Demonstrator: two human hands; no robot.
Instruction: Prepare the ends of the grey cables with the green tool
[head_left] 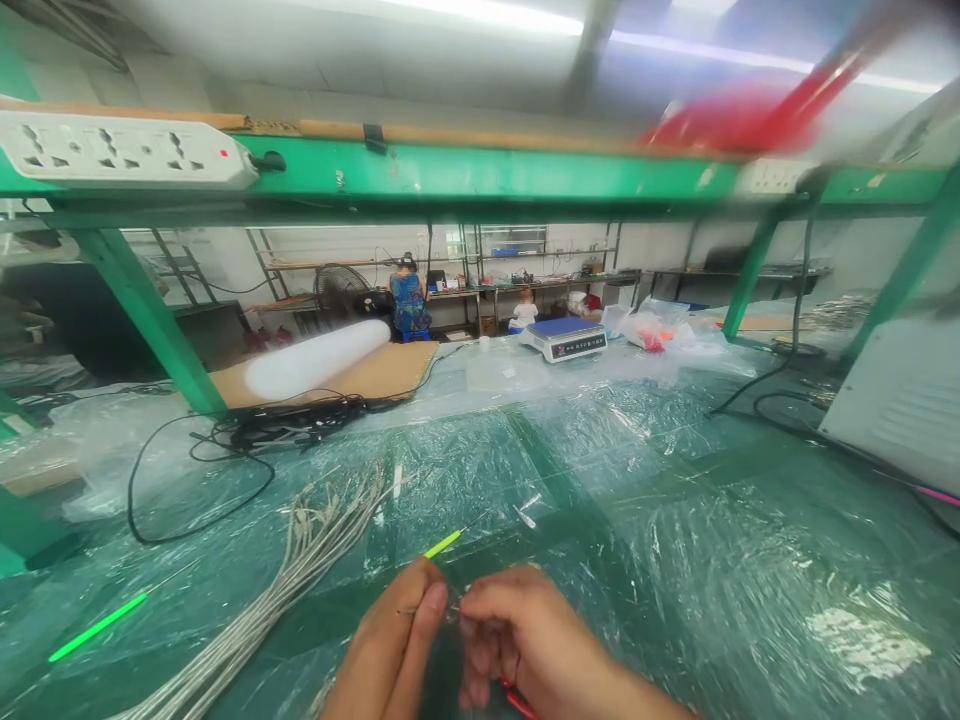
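Note:
My left hand [394, 650] and my right hand [517, 640] are close together at the bottom middle, both pinched on a thin wire [431, 608] between their fingertips. A yellow-green tube piece [442, 544] sticks up just past my left fingers. A red handle [519, 704] shows under my right hand. A bundle of grey wires [300, 560] lies to the left on the plastic-covered green table [675, 520].
A green stick [97, 628] lies at the left. Black cables [285, 425], a white roll [319, 358] on cardboard, a blue-topped scale [564, 338] and plastic bags [667, 335] sit farther back. A power strip [120, 150] hangs on the green frame. A person [409, 298] sits far back.

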